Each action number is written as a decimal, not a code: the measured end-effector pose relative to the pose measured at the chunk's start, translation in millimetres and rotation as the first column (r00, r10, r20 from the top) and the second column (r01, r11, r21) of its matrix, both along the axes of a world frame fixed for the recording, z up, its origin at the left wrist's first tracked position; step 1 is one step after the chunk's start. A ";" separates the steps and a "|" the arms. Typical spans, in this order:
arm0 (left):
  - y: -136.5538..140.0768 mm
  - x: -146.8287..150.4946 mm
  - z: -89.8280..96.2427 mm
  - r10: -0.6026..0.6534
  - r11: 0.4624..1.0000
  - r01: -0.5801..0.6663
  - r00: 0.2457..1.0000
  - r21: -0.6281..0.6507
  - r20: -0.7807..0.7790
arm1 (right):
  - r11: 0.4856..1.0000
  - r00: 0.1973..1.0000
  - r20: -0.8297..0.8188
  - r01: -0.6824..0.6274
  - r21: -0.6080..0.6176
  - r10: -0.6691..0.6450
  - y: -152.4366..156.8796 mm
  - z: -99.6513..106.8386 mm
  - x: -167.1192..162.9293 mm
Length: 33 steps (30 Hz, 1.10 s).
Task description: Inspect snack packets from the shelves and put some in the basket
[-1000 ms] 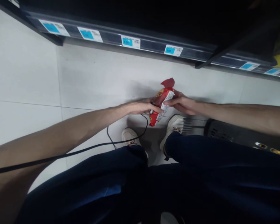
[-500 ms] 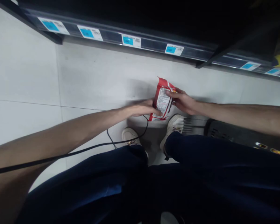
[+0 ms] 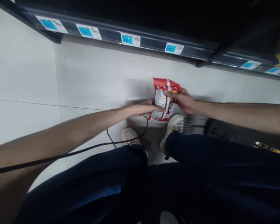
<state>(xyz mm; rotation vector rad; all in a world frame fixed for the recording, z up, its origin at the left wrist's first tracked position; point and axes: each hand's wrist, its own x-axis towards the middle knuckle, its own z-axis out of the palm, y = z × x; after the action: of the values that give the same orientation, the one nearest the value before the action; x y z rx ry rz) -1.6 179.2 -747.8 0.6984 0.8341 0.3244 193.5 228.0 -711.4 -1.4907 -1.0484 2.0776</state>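
Between my two hands is a red snack bag (image 3: 162, 98), held above the floor with its printed back, a white text panel and a lengthwise seam, facing up. My left hand (image 3: 145, 108) grips its lower left side, thumb lying across the text panel. On the right edge, my right hand (image 3: 183, 99) closes around the bag, with the thumb on top near the seam. The fingers of both hands are partly hidden beneath the bag.
A dark shelf edge (image 3: 151, 45) with several blue-and-white price tags crosses the top. A black cable (image 3: 83, 151) runs over my left arm and near my feet. Two light shoes (image 3: 176, 124) stand on the pale tiled floor (image 3: 88, 81). A dark crate-like object (image 3: 226, 132) lies at right.
The bag has turned in my hands, so more of its back and its right side now show. Both hands stay in nearly the same place and keep hold of it.
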 end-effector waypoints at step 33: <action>-1.4 -3.8 -10.3 -0.076 0.997 0.074 0.994 -0.035 -0.072 | 0.999 0.995 0.102 0.014 0.036 -0.018 -1.0 -2.4 1.7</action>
<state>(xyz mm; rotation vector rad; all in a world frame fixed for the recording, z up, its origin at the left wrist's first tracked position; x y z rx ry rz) -5.4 177.8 -758.1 0.7127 0.8788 0.2180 195.3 227.0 -713.8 -1.5975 -1.1009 1.9803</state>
